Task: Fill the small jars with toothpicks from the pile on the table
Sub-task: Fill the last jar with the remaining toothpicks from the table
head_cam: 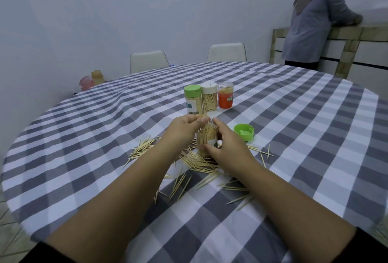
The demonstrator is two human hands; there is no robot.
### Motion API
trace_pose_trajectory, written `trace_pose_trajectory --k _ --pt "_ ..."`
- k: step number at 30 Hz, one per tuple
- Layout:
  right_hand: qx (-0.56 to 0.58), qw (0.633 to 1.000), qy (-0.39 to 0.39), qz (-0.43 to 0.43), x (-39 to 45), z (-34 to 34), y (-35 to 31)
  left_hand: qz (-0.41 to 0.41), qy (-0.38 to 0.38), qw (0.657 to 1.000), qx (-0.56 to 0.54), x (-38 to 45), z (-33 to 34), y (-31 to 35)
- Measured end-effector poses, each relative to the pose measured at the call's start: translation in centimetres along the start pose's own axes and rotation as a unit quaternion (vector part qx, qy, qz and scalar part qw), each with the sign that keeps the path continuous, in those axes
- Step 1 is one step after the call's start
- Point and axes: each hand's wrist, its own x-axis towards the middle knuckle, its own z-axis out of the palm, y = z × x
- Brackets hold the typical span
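A small clear jar (206, 144) stands upright in the middle of the table, packed with toothpicks that stick out of its open mouth. My right hand (227, 147) wraps around the jar's right side. My left hand (184, 130) pinches a few toothpicks (202, 113) at the jar's mouth, their ends pointing up. Loose toothpicks (195, 163) lie scattered on the checked cloth around and in front of the jar. A green lid (244, 132) lies open side up just right of my right hand.
Three closed jars stand behind: a green-capped one (192, 99), a white-capped one (209, 99) and an orange one (225, 95). Two white chairs (149, 61) line the far table edge. A person (312, 19) leans on a counter at the back right.
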Motion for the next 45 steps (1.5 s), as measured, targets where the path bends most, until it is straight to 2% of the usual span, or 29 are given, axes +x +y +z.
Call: trace_pose_trajectory --k 4,8,15,18,21,25,29,33,36,38,41,45 --pt "0.012 1.000 -0.002 -0.012 -0.1 0.0 -0.1 0.037 -0.015 0.998 0.057 -0.2 0.0 0.1" --pt "0.055 0.998 -0.016 -0.015 -0.4 -0.1 -0.4 0.064 -0.037 0.996 0.057 -0.7 0.1 0.1" --pt "0.079 0.996 0.037 -0.019 -0.6 -0.8 -0.8 0.047 -0.091 0.992 0.071 -1.3 -0.7 -0.5" --pt "0.096 0.994 0.044 -0.022 -0.7 -0.7 -0.9 0.058 -0.122 0.983 0.128 -1.6 -1.0 -0.7" --pt "0.114 0.993 0.025 -0.021 -0.7 -0.5 -1.1 0.073 -0.095 0.977 0.176 -1.8 -0.8 -1.3" --pt "0.158 0.987 0.011 0.005 -0.4 -0.2 -1.2 0.103 -0.062 0.979 0.162 -2.1 -0.4 -1.9" --pt "0.195 0.980 -0.005 -0.043 -0.2 -0.3 -1.1 0.111 -0.052 0.977 0.173 -2.0 -0.4 -2.5" --pt "0.079 0.989 0.049 -0.118 -0.2 0.1 -1.5 0.094 -0.035 0.978 0.185 -2.0 -0.4 -2.6" --pt "0.006 0.981 0.089 -0.173 -0.1 0.6 -1.5 0.095 -0.025 0.977 0.190 -2.0 -0.5 -2.7" --pt "0.001 0.982 0.107 -0.156 0.1 0.7 -1.4 0.099 -0.024 0.975 0.196 -2.1 -0.4 -2.8" --pt "0.049 0.986 0.114 -0.111 0.1 0.4 -1.6 0.102 -0.021 0.972 0.212 -2.2 -0.4 -2.6" --pt "0.082 0.988 0.087 -0.097 -0.1 0.5 -1.6 0.093 -0.011 0.972 0.213 -2.1 -0.5 -2.7"
